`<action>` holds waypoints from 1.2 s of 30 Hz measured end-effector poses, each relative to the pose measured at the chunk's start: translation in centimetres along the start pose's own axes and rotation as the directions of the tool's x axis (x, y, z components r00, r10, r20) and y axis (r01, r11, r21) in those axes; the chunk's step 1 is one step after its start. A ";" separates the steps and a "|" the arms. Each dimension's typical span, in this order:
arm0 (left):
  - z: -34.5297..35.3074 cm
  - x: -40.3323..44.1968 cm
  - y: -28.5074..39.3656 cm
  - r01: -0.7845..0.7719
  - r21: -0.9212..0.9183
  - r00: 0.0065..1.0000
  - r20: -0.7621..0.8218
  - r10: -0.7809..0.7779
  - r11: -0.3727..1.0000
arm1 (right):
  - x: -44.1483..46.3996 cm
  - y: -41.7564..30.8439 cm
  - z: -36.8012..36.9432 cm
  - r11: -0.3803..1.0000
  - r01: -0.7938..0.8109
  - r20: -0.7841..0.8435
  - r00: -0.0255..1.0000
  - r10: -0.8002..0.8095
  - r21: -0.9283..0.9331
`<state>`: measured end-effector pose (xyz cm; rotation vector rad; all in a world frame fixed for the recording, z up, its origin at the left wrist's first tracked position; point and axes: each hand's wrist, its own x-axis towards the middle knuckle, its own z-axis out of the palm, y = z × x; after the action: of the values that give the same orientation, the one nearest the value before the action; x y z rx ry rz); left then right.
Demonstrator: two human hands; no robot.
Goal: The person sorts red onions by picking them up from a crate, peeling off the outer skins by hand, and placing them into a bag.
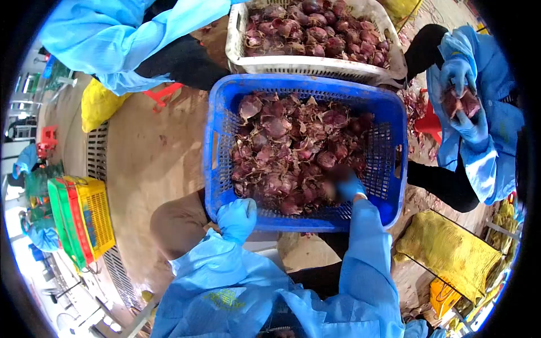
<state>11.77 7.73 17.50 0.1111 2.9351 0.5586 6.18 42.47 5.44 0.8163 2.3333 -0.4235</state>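
Note:
A blue plastic crate (307, 83) of red onions (276, 127) and loose papery skins stands in front of me. My right hand (350, 188), in a blue glove, reaches into its near right part among the onions. A dark blur covers its fingers, so I cannot see whether it holds anything. My left hand (236, 218), also gloved in blue, is closed at the near left corner of the crate, over the rim. What lies inside its fingers, if anything, is hidden.
A white crate (315, 66) of red onions stands beyond the blue one. At right, a co-worker's gloved hands (470, 121) hold a red onion. Another person's blue sleeve (129, 45) is at upper left. Yellow sacks (451, 253) and stacked coloured crates (84, 219) lie around.

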 end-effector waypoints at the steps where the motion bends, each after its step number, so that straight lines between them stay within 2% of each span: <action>1: 0.1 0.0 -0.1 0.007 -0.007 1.000 -0.008 -0.007 1.000 | 0.5 1.3 -0.2 0.982 0.105 -0.023 0.994 -0.103 0.156; 2: 0.0 -0.1 0.0 0.006 -0.014 1.000 0.010 -0.006 1.000 | 0.3 2.3 -1.0 0.905 0.232 -0.041 0.972 -0.233 0.358; 3: -0.2 -0.2 0.0 0.003 -0.019 1.000 0.022 -0.003 1.000 | -0.1 3.2 -1.9 0.752 0.322 -0.041 0.929 -0.367 0.576; 4: -0.3 -0.1 0.0 -0.011 -0.025 1.000 0.013 0.011 1.000 | -3.6 1.1 -4.8 0.677 0.269 0.007 0.927 -0.375 0.685; 5: -0.2 -0.2 -0.1 -0.016 -0.027 1.000 -0.011 0.016 1.000 | -5.4 0.0 -5.9 0.670 0.290 -0.013 0.922 -0.386 0.683; 7: 0.3 -0.5 -0.2 -0.001 -0.012 0.998 -0.068 0.000 1.000 | -8.6 -0.9 -6.9 0.227 0.337 -0.157 0.807 -0.569 0.914; 9: 0.4 -0.6 -0.3 0.000 -0.015 0.996 -0.089 -0.002 1.000 | -11.4 -1.5 -7.1 0.298 0.574 -0.304 0.725 -0.618 0.762; 12: 1.0 -0.7 -0.5 -0.002 -0.010 0.994 -0.108 0.001 1.000 | -12.9 -1.5 -4.6 0.137 0.594 -0.376 0.654 -0.656 0.793; 14: 1.2 -0.7 -0.7 0.039 -0.007 0.997 -0.059 -0.040 0.999 | -20.7 -4.0 -7.2 -0.010 0.514 -0.409 0.669 -0.621 0.858; 15: 0.9 -0.8 -0.6 0.014 -0.011 0.997 -0.071 -0.015 1.000 | -21.7 -3.9 -7.2 0.020 0.587 -0.458 0.651 -0.605 0.809; 17: 0.3 -0.3 -0.6 0.127 0.044 0.972 0.192 -0.133 0.991 | -22.6 -2.7 -7.2 0.035 0.671 -0.528 0.614 -0.586 0.741; 19: 3.7 0.5 -2.0 0.074 0.059 0.961 0.261 -0.087 0.995 | -25.5 -1.5 -8.5 0.021 0.692 -0.609 0.649 -0.455 0.722; 20: 2.0 0.5 -1.6 0.006 -0.001 0.940 0.341 -0.005 1.000 | -27.1 -0.5 -9.7 -0.068 0.657 -0.623 0.669 -0.406 0.750; 21: 1.8 0.8 -1.5 -0.007 0.013 0.931 0.366 0.002 1.000 | -28.1 0.8 -10.9 -0.167 0.627 -0.640 0.682 -0.355 0.761; 23: 1.8 1.1 -1.3 0.022 0.073 0.927 0.372 -0.048 0.997 | -27.9 3.7 -11.6 -0.387 0.639 -0.732 0.661 -0.166 0.665; 24: 1.5 1.1 -1.4 0.042 0.104 0.925 0.371 -0.078 0.994 | -28.1 5.5 -13.0 -0.341 0.719 -0.775 0.630 -0.048 0.605; 25: 1.3 1.2 -1.6 0.058 0.130 0.924 0.370 -0.102 0.990 | -28.8 8.2 -14.9 -0.202 0.764 -0.770 0.634 0.066 0.613; 26: 1.3 1.3 -1.9 0.072 0.156 0.921 0.369 -0.126 0.985 | -29.3 10.9 -16.5 -0.129 0.827 -0.804 0.562 0.193 0.547; 28: 1.4 1.7 -2.2 0.111 0.195 0.912 0.369 -0.177 0.974 | -31.4 15.9 -20.2 0.011 0.921 -0.843 0.352 0.407 0.390; 30: 1.3 1.9 -2.4 0.151 0.225 0.903 0.364 -0.227 0.963 | -33.9 21.3 -24.9 0.162 0.961 -0.836 0.106 0.539 0.226; 31: 1.1 2.0 -2.4 0.162 0.208 0.889 0.393 -0.234 0.965 | -34.9 24.5 -27.3 0.253 0.956 -0.821 -0.024 0.571 0.149; 33: 2.2 2.2 -3.7 0.091 0.204 0.908 0.385 -0.166 0.975 | -37.0 30.0 -32.4 0.451 0.893 -0.832 -0.240 0.500 0.013; 35: 1.7 2.3 -2.7 0.094 0.222 0.895 0.409 -0.180 0.971 | -36.8 37.8 -36.4 0.812 0.582 -0.822 -0.441 0.360 0.044; 36: 1.3 2.2 -2.6 0.101 0.245 0.880 0.429 -0.202 0.964 | -36.3 42.7 -37.4 0.828 0.537 -0.859 -0.337 0.386 0.161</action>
<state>9.69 5.99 15.04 0.0268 2.5054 0.1555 39.19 76.40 53.34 1.8864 4.1398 -0.6296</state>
